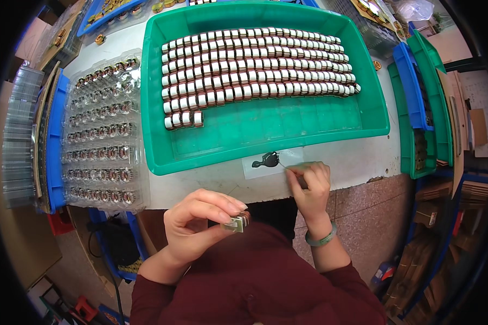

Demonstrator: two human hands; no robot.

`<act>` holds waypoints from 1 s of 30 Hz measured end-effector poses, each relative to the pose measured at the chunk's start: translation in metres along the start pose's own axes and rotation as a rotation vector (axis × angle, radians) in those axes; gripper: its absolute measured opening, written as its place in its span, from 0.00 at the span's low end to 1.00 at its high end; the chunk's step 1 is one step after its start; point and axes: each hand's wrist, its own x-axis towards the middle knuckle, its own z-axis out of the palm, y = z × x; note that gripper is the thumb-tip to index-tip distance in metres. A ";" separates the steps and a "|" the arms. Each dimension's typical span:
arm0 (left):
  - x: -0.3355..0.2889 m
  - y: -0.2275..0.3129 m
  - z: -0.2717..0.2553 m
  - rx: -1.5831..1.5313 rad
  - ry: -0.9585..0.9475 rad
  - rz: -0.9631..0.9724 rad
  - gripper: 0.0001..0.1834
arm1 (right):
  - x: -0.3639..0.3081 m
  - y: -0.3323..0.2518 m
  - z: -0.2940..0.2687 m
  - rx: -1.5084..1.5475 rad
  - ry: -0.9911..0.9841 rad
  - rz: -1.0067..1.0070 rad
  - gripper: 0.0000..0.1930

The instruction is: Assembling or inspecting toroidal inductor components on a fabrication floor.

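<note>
My left hand (192,221) holds up a small copper-wound coil (246,218) with a flat greenish base plate (233,225), pinched between thumb and fingers in front of my chest. At the table's front edge, my right hand (313,185) is closed on a thin stick (281,164), mostly hidden by the fingers. Its far end reaches a glossy black paste (269,160) smeared on a white sheet (294,155). Just beyond the sheet stands a large green bin (211,157). Inside it, white-topped coils (255,64) stand in long rows, with a short row at the front left.
Left of the bin, a clear blister tray (96,125) carries several rows of wound coils. Blue and green bins (413,89) are stacked at the right. Another blue bin (96,24) sits at the far left, near a loose coil (100,39). Flattened cardboard (412,265) fills the lower right.
</note>
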 end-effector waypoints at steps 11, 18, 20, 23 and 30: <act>-0.001 -0.002 -0.001 0.025 0.005 0.003 0.12 | 0.001 -0.013 -0.011 0.278 -0.005 0.327 0.05; -0.003 0.002 0.003 0.057 0.004 0.032 0.11 | 0.015 -0.051 -0.033 0.880 -0.066 0.389 0.05; -0.003 0.005 0.003 0.083 -0.006 0.055 0.10 | 0.020 -0.060 -0.037 0.916 -0.087 0.298 0.05; -0.001 0.009 0.004 0.131 -0.037 0.128 0.09 | 0.028 -0.072 -0.042 0.985 -0.150 0.021 0.06; -0.004 0.015 0.003 0.217 -0.060 0.228 0.06 | 0.038 -0.084 -0.050 0.824 -0.216 -0.159 0.08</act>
